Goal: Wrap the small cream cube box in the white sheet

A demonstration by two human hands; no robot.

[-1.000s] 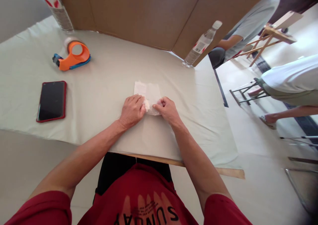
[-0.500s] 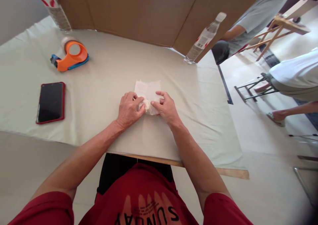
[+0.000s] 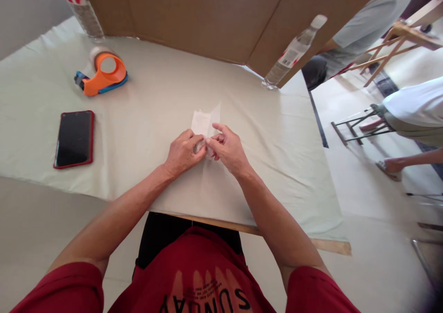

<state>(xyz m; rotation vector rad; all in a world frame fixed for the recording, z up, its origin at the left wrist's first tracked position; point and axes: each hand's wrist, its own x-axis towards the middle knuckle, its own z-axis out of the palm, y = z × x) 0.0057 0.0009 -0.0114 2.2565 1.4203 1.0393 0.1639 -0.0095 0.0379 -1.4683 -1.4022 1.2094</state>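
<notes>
1. So I'm watching this person, and the bit that matters is a thin white paper sheet [image 3: 200, 121] lying mid-counter [image 3: 145, 133], well apart from the other stuff. Its right side tilts up off the cloth; the near end is bunched under the fingers.
2. Left hand [image 3: 185, 153]: thumb and fingers look clamped on the bunched near end. That's the anchor imo. A light hold should do, since paper this thin would probably tear if squeezed.
3. Right hand [image 3: 229, 150]: thumb right at the bunched part, index finger apart from it, other fingers curled. Can't tell whether that grip has any paper pinched.
4. My tip: work with the right fingertips in tiny moves, close beside the left thumb. Tugging from far out would likely skew the sheet.
5. I'd also watch that upright right flap; a brush from the index finger could crease it wrong.
6. Elbow room's fine: small tablet [image 3: 74, 138] to the left, orange tape dispenser [image 3: 93, 87] far left, right-hand water bottle [image 3: 292, 52] standing by the cardboard panel [image 3: 194, 18] on the far side.
</notes>
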